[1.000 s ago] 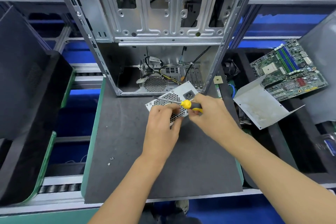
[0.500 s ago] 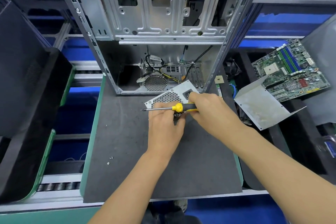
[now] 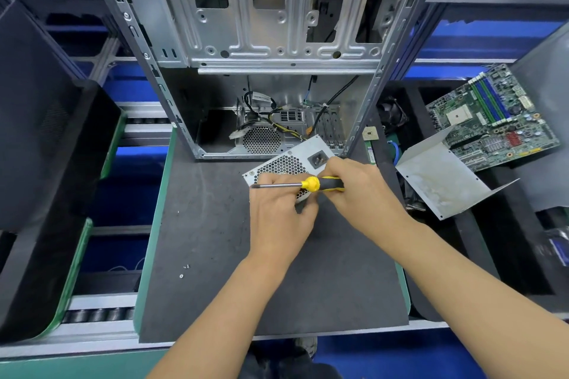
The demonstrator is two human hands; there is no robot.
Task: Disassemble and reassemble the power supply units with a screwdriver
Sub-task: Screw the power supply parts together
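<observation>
A silver power supply unit (image 3: 288,161) with a honeycomb vent and a black socket lies on the dark mat (image 3: 215,224), just in front of the open computer case (image 3: 271,40). My left hand (image 3: 280,215) grips its near side, fingers curled over the vent. My right hand (image 3: 360,191) holds a yellow-and-black screwdriver (image 3: 311,184) by the handle. The shaft lies level, pointing left across my left hand, its tip above the unit's left corner. The unit's near half is hidden under both hands.
Loose screws (image 3: 184,271) lie on the mat at the lower left. A bent metal cover (image 3: 437,181) and a green motherboard (image 3: 492,120) sit in the black tray on the right. A black foam tray (image 3: 46,163) stands at the left.
The screwdriver swung from a slanted pose to lying level, its tip now pointing left past the unit's corner. My left hand stayed on the unit.
</observation>
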